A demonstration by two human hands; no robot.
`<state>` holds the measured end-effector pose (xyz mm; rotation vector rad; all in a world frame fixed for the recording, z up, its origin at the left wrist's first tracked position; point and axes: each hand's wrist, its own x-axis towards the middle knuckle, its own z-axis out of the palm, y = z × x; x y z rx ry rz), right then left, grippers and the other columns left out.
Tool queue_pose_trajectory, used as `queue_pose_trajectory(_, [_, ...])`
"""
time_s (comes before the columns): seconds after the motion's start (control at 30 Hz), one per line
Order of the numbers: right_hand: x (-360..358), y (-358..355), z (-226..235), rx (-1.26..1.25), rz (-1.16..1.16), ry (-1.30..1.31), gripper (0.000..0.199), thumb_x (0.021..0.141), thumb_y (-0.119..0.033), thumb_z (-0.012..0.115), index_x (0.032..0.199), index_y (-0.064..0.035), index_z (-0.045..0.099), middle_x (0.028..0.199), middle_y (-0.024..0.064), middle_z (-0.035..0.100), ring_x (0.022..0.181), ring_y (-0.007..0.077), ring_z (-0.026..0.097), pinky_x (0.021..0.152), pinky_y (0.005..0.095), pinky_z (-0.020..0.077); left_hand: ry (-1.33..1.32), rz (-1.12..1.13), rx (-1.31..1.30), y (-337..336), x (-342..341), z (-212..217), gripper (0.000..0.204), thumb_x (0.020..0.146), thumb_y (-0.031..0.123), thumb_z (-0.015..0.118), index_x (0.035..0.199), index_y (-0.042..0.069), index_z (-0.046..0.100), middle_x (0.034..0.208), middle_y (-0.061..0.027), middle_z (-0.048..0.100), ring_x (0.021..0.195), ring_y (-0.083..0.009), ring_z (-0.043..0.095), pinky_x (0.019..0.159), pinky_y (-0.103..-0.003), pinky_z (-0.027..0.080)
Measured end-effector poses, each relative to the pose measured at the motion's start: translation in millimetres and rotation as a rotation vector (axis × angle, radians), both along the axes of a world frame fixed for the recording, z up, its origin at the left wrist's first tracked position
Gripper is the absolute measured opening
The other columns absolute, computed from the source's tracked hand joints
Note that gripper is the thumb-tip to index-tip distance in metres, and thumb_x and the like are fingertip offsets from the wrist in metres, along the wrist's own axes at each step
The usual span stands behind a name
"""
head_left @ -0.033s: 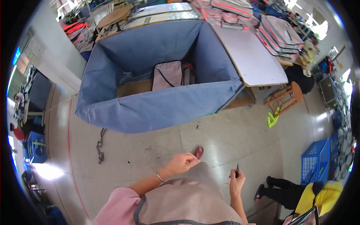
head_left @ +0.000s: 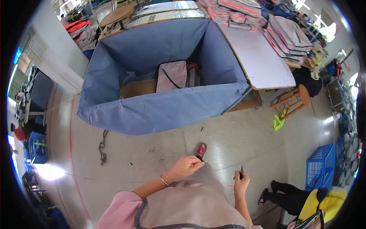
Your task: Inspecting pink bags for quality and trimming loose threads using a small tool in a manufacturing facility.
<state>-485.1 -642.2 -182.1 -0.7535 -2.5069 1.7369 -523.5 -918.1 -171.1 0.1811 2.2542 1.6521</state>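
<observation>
My left hand (head_left: pixel 187 166) is held in front of my body, its fingers curled and pressed together; whatever may be in them is hidden. A bracelet (head_left: pixel 164 181) circles that wrist. My right hand (head_left: pixel 241 184), lower and to the right, is closed around a small dark pointed tool (head_left: pixel 241 172) that looks like thread snips, its tip pointing away from me. A bit of red (head_left: pixel 230 186) shows beside that hand. A grey-pink apron (head_left: pixel 190 206) with dark edging covers my front, below both hands.
Ahead stands a large blue fabric-lined bin (head_left: pixel 160 116) with a grey-pink bag piece (head_left: pixel 171 76) inside. Beside it are a white table (head_left: pixel 263 61), stacked pieces (head_left: pixel 288 36) and a wooden stool (head_left: pixel 303 95). At right, a person in yellow (head_left: pixel 324 202) is near a blue crate (head_left: pixel 320 166).
More of my dark red shoe shows ahead of the left hand. Both hands keep nearly the same pose, and the right still grips the snips.
</observation>
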Motion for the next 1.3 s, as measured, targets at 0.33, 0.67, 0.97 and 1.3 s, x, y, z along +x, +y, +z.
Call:
queue_pose_trajectory(0.33, [-271,-43,-27,0.175,0.228,0.016,0.027,0.089,-0.017,0.056,0.070,0.0021,0.052,0.056,0.0067,0.052,0.052,0.0107,0.048,0.050,0.0301,0.0385,0.249,0.540,-0.278,-97,-134,4,0.016,0.087,0.010,0.059,0.100,0.006,0.065,0.090,-0.0092,0.066,0.074,-0.0212,0.063,0.065,-0.029,0.049])
queue_pose_trajectory(0.67, [-443,-113,-58,0.594,0.239,0.339,0.011,0.084,-0.009,0.062,0.094,-0.0052,0.060,0.083,0.0105,0.064,0.073,0.0253,0.063,0.066,0.0318,0.0487,0.157,0.830,-0.199,-236,-277,-21,0.014,0.086,0.003,0.060,0.098,0.002,0.066,0.079,-0.0044,0.063,0.068,-0.0064,0.056,0.062,-0.022,0.046])
queue_pose_trajectory(0.97, [-445,-141,-96,0.759,-0.024,0.268,0.023,0.077,0.008,0.057,0.097,-0.0025,0.061,0.085,0.0070,0.064,0.075,0.0176,0.062,0.070,0.0258,0.0492,-0.242,0.179,-0.410,-261,-396,-211,0.024,0.083,0.016,0.059,0.101,0.002,0.065,0.094,-0.0182,0.067,0.086,-0.0296,0.065,0.080,-0.035,0.050])
queue_pose_trajectory(1.3, [-434,-127,-99,0.712,-0.340,0.233,0.012,0.087,0.000,0.061,0.099,0.0013,0.061,0.091,0.0041,0.060,0.083,0.0109,0.052,0.081,0.0236,0.0430,-0.376,-0.027,-0.547,-227,-479,-374,0.025,0.081,0.018,0.060,0.100,0.004,0.068,0.097,-0.0204,0.066,0.094,-0.0344,0.063,0.086,-0.040,0.049])
